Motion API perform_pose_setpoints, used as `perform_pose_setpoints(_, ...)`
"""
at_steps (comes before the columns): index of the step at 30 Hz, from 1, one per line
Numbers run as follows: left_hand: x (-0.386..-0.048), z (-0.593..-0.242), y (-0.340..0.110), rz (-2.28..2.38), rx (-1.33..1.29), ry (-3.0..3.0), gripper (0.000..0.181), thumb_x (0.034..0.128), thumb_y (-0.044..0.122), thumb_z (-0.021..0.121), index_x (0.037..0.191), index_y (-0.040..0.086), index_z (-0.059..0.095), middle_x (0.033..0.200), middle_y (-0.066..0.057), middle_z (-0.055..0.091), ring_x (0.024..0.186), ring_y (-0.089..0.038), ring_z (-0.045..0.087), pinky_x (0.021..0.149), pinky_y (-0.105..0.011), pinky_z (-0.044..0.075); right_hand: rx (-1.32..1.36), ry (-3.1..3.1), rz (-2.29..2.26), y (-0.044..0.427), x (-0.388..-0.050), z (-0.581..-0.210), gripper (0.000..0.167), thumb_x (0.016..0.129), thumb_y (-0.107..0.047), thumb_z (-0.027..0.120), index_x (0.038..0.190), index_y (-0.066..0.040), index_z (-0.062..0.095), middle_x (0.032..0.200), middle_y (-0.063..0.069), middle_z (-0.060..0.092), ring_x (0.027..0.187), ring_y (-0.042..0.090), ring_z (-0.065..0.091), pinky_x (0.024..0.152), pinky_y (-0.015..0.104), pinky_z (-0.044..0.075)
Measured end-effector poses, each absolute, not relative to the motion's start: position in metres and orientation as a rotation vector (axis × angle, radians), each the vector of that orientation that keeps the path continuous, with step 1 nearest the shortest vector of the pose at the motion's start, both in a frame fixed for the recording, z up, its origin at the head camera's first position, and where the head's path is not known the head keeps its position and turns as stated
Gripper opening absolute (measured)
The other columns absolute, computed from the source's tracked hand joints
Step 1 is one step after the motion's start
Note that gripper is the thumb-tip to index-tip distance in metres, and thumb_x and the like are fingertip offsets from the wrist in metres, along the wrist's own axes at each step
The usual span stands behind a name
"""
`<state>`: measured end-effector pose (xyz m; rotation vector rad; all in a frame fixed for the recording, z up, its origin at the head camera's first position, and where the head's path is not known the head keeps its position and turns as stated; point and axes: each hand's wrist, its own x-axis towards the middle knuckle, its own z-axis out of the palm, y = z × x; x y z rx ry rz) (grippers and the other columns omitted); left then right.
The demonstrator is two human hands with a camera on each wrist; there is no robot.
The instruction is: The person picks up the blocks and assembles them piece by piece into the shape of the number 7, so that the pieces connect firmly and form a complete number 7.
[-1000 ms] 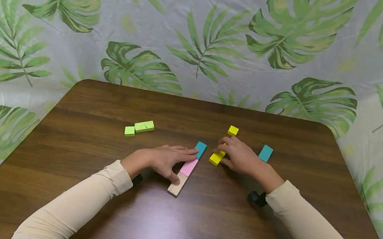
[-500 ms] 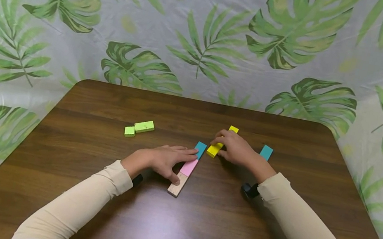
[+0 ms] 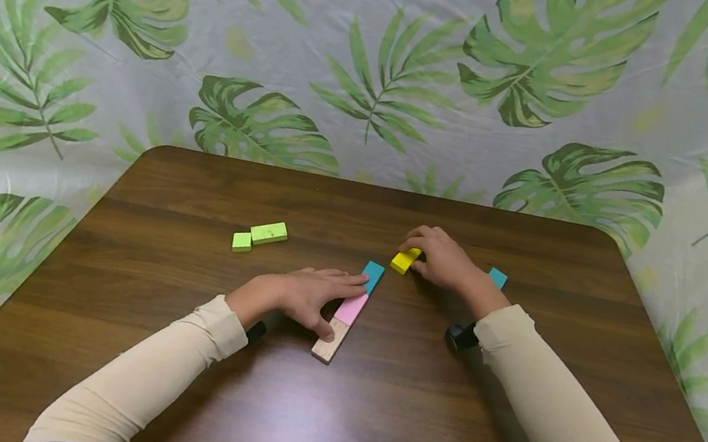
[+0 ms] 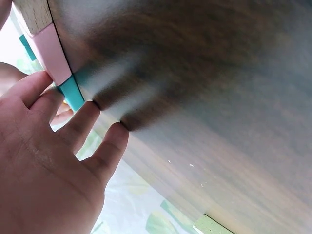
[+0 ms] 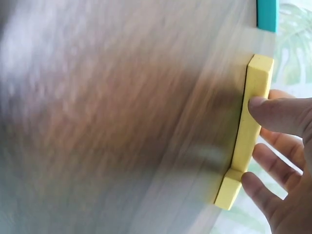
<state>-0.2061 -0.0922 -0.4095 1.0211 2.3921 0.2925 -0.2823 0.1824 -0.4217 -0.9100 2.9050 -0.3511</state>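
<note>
My left hand [image 3: 310, 297] rests on a straight row of wooden blocks, fingers spread. Its thumb touches the plain wood block [image 3: 325, 346] at the near end. A forefinger reaches over where the pink block [image 3: 350, 308] meets the teal block [image 3: 375, 274]. Farther right, my right hand [image 3: 445, 260] pinches a long yellow block [image 5: 253, 105] between thumb and fingers, flat on the table. Against its far end sits a small yellow block [image 5: 229, 190], slightly offset and touched by a fingertip. In the head view the right hand hides that small block.
Two lime-green pieces, a small block [image 3: 242, 242] and a longer block [image 3: 269, 233], lie close together at the left. Another teal block [image 3: 496, 278] is partly hidden behind the right wrist. The brown table [image 3: 193, 184] ends before a leaf-print curtain [image 3: 413, 68].
My right hand has slid the long yellow block away from me until it meets the small yellow one, then pushed a bit farther back. The left hand has stayed put.
</note>
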Motion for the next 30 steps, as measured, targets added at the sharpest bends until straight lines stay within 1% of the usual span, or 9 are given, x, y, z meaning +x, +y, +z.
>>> perform_pose_setpoints(11, -0.207, -0.411, -0.092, 0.289, 1.027, 2.396, 0.086, 0.0885, 0.036, 0.071, 0.159, 0.024, 0.024, 0.169, 0.01, 0.008, 0.157, -0.027, 0.011, 0.124, -0.055, 0.015, -0.894, 2.906, -0.403, 0.193, -0.291, -0.42, 0.033, 0.09, -0.004, 0.067, 0.123, -0.007, 0.07, 0.134, 0.02, 0.057, 0.122, 0.043, 0.051, 0.104, 0.054, 0.044)
perform_pose_setpoints(20, -0.207, -0.411, -0.092, 0.295, 1.028, 2.395, 0.086, 0.088, 0.036, 0.071, 0.159, 0.024, 0.025, 0.169, 0.01, 0.009, 0.157, -0.027, 0.012, 0.124, -0.057, 0.015, -0.891, 2.903, -0.39, 0.187, -0.29, -0.416, 0.032, 0.09, -0.005, 0.067, 0.122, -0.006, 0.07, 0.133, 0.021, 0.058, 0.122, 0.043, 0.052, 0.105, 0.053, 0.044)
perform_pose_setpoints(30, -0.206, -0.41, -0.092, 0.305, 1.031, 2.395, 0.086, 0.0875, 0.036, 0.072, 0.159, 0.023, 0.025, 0.169, 0.009, 0.009, 0.157, -0.027, 0.012, 0.124, -0.057, 0.015, -0.93, 2.899, -0.37, 0.18, -0.293, -0.418, 0.032, 0.091, -0.005, 0.067, 0.122, -0.007, 0.07, 0.134, 0.022, 0.057, 0.124, 0.044, 0.051, 0.107, 0.056, 0.042)
